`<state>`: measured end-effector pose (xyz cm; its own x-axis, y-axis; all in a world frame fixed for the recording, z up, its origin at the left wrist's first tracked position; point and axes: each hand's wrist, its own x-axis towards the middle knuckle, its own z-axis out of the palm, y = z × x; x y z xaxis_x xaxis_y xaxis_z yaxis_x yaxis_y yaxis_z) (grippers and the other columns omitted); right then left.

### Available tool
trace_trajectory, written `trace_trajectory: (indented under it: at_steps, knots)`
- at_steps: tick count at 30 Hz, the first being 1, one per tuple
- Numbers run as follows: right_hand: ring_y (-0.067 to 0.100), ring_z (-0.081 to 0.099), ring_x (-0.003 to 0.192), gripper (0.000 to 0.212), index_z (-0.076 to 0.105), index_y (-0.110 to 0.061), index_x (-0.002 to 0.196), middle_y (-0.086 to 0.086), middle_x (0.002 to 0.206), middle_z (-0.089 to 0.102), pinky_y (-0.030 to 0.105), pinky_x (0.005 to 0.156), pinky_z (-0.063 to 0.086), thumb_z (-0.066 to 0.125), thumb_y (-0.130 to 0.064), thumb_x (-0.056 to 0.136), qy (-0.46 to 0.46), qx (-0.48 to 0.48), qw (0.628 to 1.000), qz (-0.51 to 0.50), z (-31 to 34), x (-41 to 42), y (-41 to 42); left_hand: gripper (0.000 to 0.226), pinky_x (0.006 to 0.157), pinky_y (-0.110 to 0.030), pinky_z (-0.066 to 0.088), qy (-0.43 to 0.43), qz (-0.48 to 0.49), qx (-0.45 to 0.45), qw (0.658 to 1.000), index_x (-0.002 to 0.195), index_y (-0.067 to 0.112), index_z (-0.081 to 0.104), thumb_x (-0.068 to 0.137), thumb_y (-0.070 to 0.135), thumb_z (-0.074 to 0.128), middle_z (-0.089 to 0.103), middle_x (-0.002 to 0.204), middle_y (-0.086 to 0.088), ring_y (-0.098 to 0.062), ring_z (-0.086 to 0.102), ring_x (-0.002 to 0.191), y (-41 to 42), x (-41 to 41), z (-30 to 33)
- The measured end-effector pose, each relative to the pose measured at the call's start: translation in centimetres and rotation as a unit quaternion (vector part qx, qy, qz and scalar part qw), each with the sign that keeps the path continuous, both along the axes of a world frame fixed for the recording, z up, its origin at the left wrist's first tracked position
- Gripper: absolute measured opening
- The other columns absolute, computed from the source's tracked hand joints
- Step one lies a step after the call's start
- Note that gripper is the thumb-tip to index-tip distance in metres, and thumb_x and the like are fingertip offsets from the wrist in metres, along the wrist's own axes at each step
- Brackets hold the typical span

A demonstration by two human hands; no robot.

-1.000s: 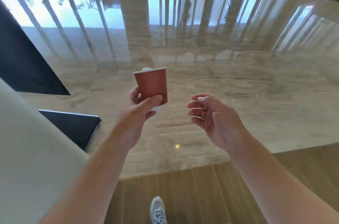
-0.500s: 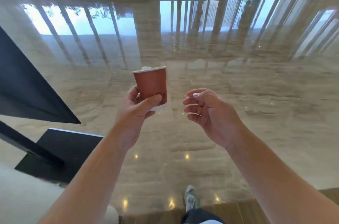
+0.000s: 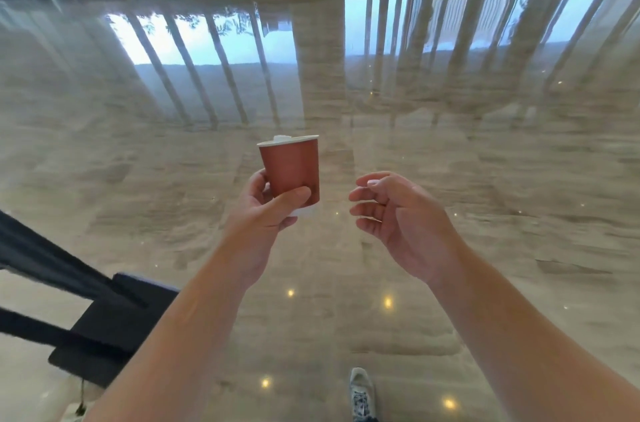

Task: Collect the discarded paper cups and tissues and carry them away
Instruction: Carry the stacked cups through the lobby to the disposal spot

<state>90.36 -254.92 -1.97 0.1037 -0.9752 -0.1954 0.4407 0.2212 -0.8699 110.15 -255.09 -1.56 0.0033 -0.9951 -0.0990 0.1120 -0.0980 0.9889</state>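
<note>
Over marble floor point(image 3: 450, 151), unlabelled cup point(image 3: 290, 167)

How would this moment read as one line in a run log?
stage: carrying | left hand: grips red paper cup, upright, white tissue poking out | right hand: empty, loosely curled | underfoot: glossy marble floor

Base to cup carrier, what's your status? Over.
Left hand grips red paper cup, upright, something white poking out on top. Right hand empty, fingers loosely curled. Shiny floor ahead, nothing blocking.
</note>
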Motion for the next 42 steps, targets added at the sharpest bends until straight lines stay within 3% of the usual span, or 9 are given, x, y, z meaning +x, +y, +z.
trace_trajectory:
  at_steps: [7, 17, 31, 38, 42]
  knots:
    - [0.015, 0.064, 0.064, 0.014, 0.064, -0.011, 0.094, 0.004, 0.078, 0.070, 0.026, 0.060, 0.049, 0.050, -0.007, 0.092, -0.004, -0.027, 0.999, 0.017, 2.0, -1.2, -12.0, 0.068, 0.079, -0.031, 0.046, 0.013, 0.008, -0.013, 1.000, 0.118, 0.028, 0.063, 0.053, 0.040, 0.083, 0.074, 0.110, -0.001, -0.013, 0.072, 0.100, -11.3, -1.6, 1.6]
    - [0.015, 0.064, 0.063, 0.015, 0.065, -0.011, 0.092, 0.006, 0.078, 0.069, 0.025, 0.058, 0.049, 0.050, -0.006, 0.092, -0.007, -0.011, 0.999, 0.038, 1.0, 1.8, -26.0, 0.071, 0.073, -0.024, 0.049, 0.034, 0.034, -0.016, 0.999, 0.118, 0.028, 0.063, 0.051, 0.038, 0.084, 0.075, 0.098, 0.008, -0.008, 0.072, 0.088, -25.0, 1.8, 0.2]
    - [0.015, 0.063, 0.062, 0.016, 0.064, -0.011, 0.091, 0.005, 0.076, 0.069, 0.025, 0.058, 0.048, 0.049, -0.005, 0.093, 0.025, -0.018, 0.999, 0.015, 2.6, 13.8, -54.3, 0.071, 0.082, -0.033, 0.046, 0.052, 0.019, -0.025, 0.998, 0.118, 0.024, 0.064, 0.052, 0.038, 0.084, 0.076, 0.100, 0.004, -0.011, 0.074, 0.092, -53.4, 13.4, 0.2]
    - [0.016, 0.064, 0.063, 0.018, 0.066, -0.011, 0.089, 0.007, 0.077, 0.069, 0.026, 0.058, 0.048, 0.050, -0.004, 0.092, 0.021, -0.032, 0.999, 0.034, 2.6, 18.8, -64.5, 0.074, 0.084, -0.036, 0.044, 0.042, 0.019, -0.039, 0.998, 0.120, 0.019, 0.062, 0.052, 0.037, 0.083, 0.076, 0.097, 0.005, -0.009, 0.074, 0.087, -63.5, 18.0, 1.2]
    - [0.017, 0.065, 0.065, 0.012, 0.069, -0.013, 0.087, 0.008, 0.079, 0.070, 0.027, 0.058, 0.049, 0.059, -0.013, 0.079, 0.012, -0.029, 0.999, 0.036, 2.0, 19.9, -70.3, 0.076, 0.078, -0.030, 0.046, 0.035, 0.024, -0.030, 0.999, 0.122, 0.021, 0.063, 0.050, 0.039, 0.082, 0.075, 0.097, 0.006, -0.008, 0.072, 0.087, -69.1, 19.4, 0.8]
